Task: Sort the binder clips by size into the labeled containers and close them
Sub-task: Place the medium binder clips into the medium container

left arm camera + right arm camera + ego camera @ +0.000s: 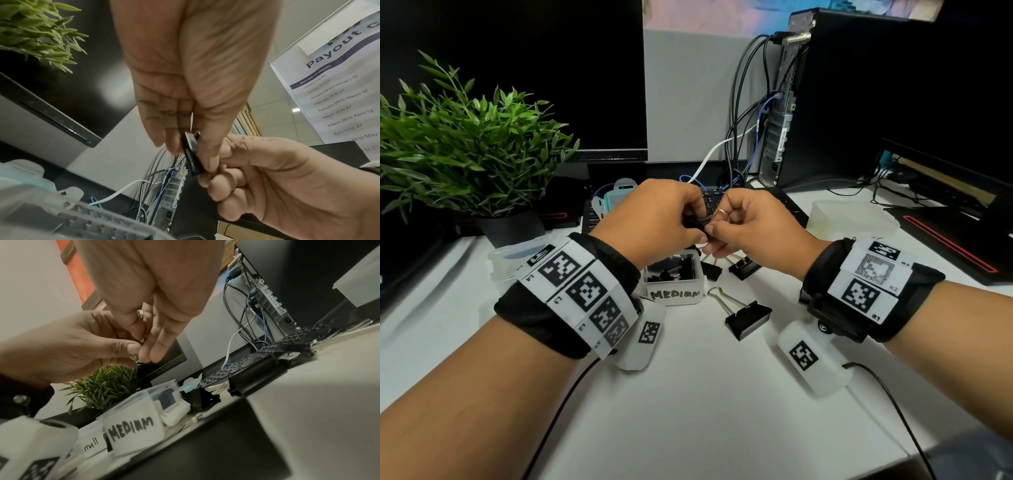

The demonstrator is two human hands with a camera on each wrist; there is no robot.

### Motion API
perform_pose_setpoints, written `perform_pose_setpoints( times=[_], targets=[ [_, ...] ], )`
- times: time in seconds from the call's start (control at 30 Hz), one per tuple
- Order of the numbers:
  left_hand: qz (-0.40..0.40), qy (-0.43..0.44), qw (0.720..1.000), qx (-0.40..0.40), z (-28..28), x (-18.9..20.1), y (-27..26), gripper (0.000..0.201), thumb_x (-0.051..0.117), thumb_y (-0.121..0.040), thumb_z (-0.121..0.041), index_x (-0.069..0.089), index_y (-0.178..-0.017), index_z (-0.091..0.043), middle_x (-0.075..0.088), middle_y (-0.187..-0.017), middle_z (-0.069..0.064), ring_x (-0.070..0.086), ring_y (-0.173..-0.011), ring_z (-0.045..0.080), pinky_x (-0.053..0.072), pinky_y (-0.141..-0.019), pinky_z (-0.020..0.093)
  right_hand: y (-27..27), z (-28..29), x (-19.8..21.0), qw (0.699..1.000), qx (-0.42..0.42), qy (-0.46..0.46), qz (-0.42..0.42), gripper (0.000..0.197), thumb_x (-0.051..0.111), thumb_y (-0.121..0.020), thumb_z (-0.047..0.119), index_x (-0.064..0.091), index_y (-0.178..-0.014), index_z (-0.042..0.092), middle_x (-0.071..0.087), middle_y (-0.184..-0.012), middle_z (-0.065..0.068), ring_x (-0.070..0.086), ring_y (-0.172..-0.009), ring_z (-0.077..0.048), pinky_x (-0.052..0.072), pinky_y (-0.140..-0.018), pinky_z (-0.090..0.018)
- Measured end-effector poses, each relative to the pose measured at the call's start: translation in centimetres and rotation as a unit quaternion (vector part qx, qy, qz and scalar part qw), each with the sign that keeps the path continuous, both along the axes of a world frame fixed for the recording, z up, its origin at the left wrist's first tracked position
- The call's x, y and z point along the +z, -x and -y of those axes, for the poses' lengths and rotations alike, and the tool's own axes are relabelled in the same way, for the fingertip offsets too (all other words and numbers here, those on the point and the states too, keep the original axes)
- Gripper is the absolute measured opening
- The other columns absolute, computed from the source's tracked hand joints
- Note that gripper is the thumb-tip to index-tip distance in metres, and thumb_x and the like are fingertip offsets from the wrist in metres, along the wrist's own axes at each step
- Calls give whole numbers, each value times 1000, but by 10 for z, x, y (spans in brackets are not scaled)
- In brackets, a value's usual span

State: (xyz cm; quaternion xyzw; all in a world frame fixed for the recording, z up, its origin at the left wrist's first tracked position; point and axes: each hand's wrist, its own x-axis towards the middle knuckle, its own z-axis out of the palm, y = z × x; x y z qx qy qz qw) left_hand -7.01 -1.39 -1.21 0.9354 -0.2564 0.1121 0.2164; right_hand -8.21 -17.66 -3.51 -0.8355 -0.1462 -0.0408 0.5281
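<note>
Potted plant (458, 137): stood at the far left of the table (705, 394).
Clear container (517, 255) marked "small" in the right wrist view: sat just left of the left wrist.
Left hand (654, 219): raised above the table, fingers and thumb curled, pinching the black body of a binder clip (191, 152).
Container labelled MEDIUM (676, 286): open, below the hands, holding several black clips.
Right hand (753, 229): fingers curled, touching the left hand, gripping the same clip at its wire end.
Large clip (746, 317): lay loose on the table right of the MEDIUM container; two further clips (743, 267) behind it.
Empty container (852, 217): far right.
</note>
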Motion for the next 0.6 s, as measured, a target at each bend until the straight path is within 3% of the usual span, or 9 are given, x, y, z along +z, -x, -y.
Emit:
perform_pose_setpoints(
  times=[0.1,0.2,0.27,0.3,0.37,0.47,0.6],
  targets=[
    [-22,-10,1000,5,0,1,-1,8,65,-86,-22,68,-94,-24,58,-74,-13,56,-73,5,43,-64,17,-1,1,1,999,2,27,-19,17,61,-89,3,52,-78,11,66,-78,-21,69,-66,-20,59,-66,-37],
    [-70,-86,994,2,-5,2,-5,21,50,-96,-18,68,-106,-24,63,-88,-8,55,-80,8,38,-60,14,-4,8,0,991,13,126,-40,10,66,-87,9,57,-82,12,67,-80,-11,68,-67,-16,58,-63,-31],
    [-103,-147,984,3,-10,3,-6,29,45,-98,-14,65,-115,-25,64,-108,-7,56,-95,9,43,-73,17,-4,16,-1,979,8,204,-31,7,68,-85,13,61,-87,12,68,-81,-4,67,-68,-11,58,-64,-27],
    [-119,-176,977,5,-12,3,-6,33,44,-98,-10,64,-118,-27,63,-115,-8,56,-103,11,43,-83,19,-5,21,-1,970,5,244,-18,8,69,-85,15,63,-88,12,67,-81,2,64,-67,-4,54,-65,-20],
    [-146,-220,964,13,-13,2,-6,41,43,-95,-2,63,-120,-28,60,-123,-7,55,-110,15,42,-90,22,-4,30,0,941,-4,338,14,7,68,-85,20,62,-88,16,61,-78,13,54,-63,8,39,-59,-4],
    [-162,-246,955,28,-11,2,-4,41,45,-94,0,64,-121,-25,60,-123,-5,55,-110,17,41,-87,20,-7,46,-1,903,-23,428,22,7,64,-87,24,62,-91,19,62,-88,8,51,-71,2,32,-56,-6],
    [-159,-265,950,36,-7,5,-4,33,51,-94,-6,67,-116,-23,62,-121,-5,58,-111,16,45,-92,24,-13,69,-2,872,-54,487,0,9,59,-87,23,62,-92,16,65,-92,-1,59,-87,-19,47,-71,-26]
  ],
)
